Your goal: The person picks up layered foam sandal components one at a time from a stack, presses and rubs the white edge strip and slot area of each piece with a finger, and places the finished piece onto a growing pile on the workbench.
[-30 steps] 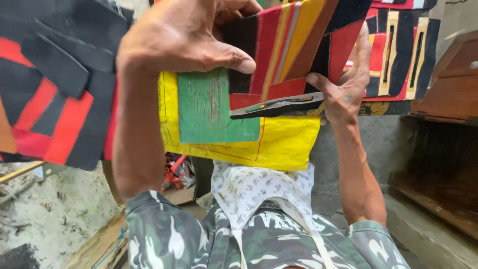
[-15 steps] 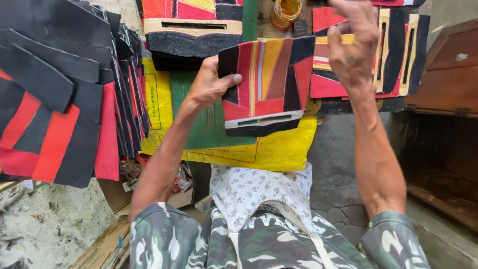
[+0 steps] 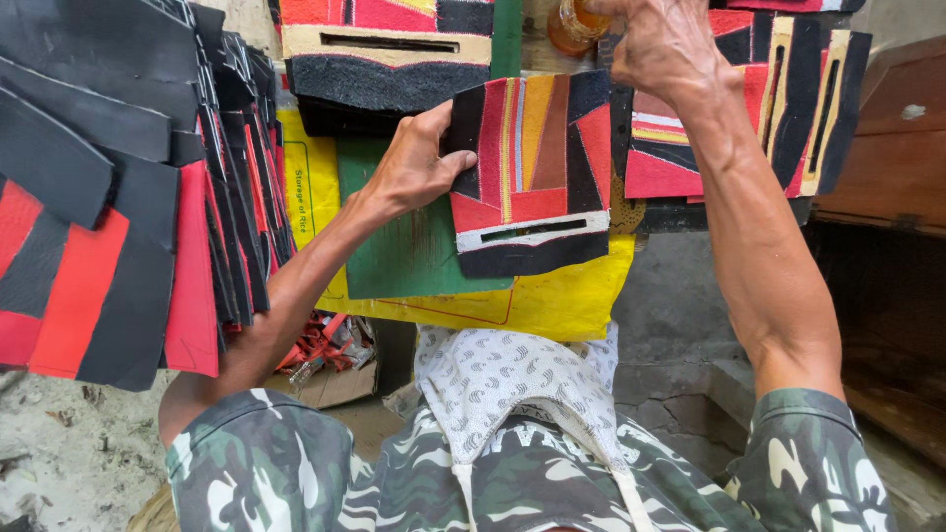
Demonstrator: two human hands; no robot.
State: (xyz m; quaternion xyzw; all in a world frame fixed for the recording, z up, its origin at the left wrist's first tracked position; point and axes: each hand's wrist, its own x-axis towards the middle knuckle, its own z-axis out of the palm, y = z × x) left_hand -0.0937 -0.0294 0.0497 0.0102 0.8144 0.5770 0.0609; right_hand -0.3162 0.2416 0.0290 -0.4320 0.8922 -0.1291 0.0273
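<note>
Your left hand (image 3: 414, 167) clasped the striped patch (image 3: 532, 172) by its left edge; above that patch, your right hand (image 3: 660, 44) stayed clenched, contents hidden.

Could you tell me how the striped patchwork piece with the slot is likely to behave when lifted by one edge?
The red, black and orange striped patchwork piece probably stays fairly stiff: held by the left hand at one edge, it keeps flat. It seems light, needing only fingertips. Its matte, foam-like surface looks unlikely to slip.

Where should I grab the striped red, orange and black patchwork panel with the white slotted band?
Probably by the left edge of the striped red, orange and black patchwork panel, coming from the left, as the left hand does now. That edge is free over the green board; the right edge meets other panels.
</note>
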